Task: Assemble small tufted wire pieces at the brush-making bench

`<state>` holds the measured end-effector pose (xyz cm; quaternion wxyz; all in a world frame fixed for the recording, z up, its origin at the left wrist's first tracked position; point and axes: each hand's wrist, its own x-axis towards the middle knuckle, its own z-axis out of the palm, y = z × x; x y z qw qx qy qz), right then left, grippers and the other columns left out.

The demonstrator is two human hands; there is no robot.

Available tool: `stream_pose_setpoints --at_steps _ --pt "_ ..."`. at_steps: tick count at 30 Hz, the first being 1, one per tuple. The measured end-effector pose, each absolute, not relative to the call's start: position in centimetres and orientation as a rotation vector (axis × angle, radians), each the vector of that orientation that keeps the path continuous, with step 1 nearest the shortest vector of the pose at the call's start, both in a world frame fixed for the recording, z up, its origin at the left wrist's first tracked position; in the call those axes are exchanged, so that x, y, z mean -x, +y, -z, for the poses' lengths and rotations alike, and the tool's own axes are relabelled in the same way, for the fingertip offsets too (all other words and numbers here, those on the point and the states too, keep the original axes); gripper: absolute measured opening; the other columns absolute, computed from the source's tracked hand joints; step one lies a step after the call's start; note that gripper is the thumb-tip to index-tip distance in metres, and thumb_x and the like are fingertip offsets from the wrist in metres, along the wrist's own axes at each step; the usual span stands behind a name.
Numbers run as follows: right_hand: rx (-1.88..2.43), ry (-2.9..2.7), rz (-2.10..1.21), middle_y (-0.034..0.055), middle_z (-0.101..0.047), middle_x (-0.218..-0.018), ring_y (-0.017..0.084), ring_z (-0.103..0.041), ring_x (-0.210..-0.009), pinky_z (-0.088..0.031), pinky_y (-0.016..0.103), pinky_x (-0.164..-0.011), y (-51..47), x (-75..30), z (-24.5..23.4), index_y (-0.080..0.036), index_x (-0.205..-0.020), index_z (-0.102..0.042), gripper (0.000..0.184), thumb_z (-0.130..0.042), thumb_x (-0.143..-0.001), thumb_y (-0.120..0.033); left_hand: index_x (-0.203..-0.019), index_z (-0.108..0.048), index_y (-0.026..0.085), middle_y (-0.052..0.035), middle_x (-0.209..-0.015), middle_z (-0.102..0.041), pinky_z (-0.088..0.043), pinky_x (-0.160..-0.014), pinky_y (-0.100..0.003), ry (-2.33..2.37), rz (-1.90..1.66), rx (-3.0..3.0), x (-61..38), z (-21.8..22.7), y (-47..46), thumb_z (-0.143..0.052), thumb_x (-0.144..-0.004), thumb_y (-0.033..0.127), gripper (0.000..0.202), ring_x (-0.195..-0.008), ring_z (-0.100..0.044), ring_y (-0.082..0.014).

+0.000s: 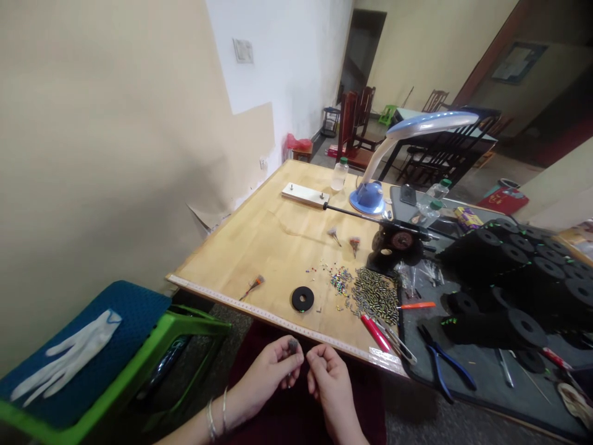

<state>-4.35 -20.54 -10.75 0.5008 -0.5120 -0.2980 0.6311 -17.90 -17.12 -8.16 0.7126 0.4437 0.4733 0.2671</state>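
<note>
My left hand (277, 366) is closed in a pinch just off the table's front edge, with a small dark grey tuft (293, 345) between thumb and fingers. Close beside it, my right hand (328, 374) is also pinched; whatever its fingertips hold is too small to make out. A black foam ring (302, 299) lies flat on the wooden table straight ahead of both hands. To its right are a pile of small striped metal pieces (374, 293) and scattered coloured beads (341, 279). An orange-and-dark tuft on a thin stem (254, 285) rests to the left.
A ruler strip (296, 329) runs along the table's front edge. Tweezers (398, 343), a red tool (374, 332) and blue pliers (445, 364) lie right. Black foam rolls (495, 327) crowd the grey mat. Farther back stand a blue lamp (368, 196) and a rod clamp (402, 241).
</note>
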Motion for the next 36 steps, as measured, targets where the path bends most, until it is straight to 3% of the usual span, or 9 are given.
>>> stream_pose_setpoints --at_steps 24,36 --pt "1.256 -0.759 -1.618 -0.0072 -0.047 -0.039 0.004 -0.025 -0.032 -0.015 0.018 -0.036 -21.16 4.57 10.55 -0.02 -0.069 -0.046 0.047 -0.063 -0.074 -0.064 -0.075 -0.05 0.018 0.0049 -0.062 -0.049 -0.036 -0.053 -0.022 1.069 -0.702 -1.126 18.04 8.42 -17.08 -0.064 -0.078 0.048 0.034 -0.055 -0.045 -0.0092" --pt "1.233 -0.801 -1.607 -0.007 -0.047 -0.039 0.004 -0.026 -0.032 -0.016 0.019 -0.036 -20.64 4.52 10.91 -0.02 -0.07 -0.048 0.056 -0.062 -0.071 -0.074 -0.076 -0.056 0.017 0.0007 -0.069 -0.054 -0.041 -0.062 -0.024 1.131 -0.692 -1.411 18.24 7.79 -17.15 -0.058 -0.085 0.035 0.021 -0.066 -0.05 -0.0137"
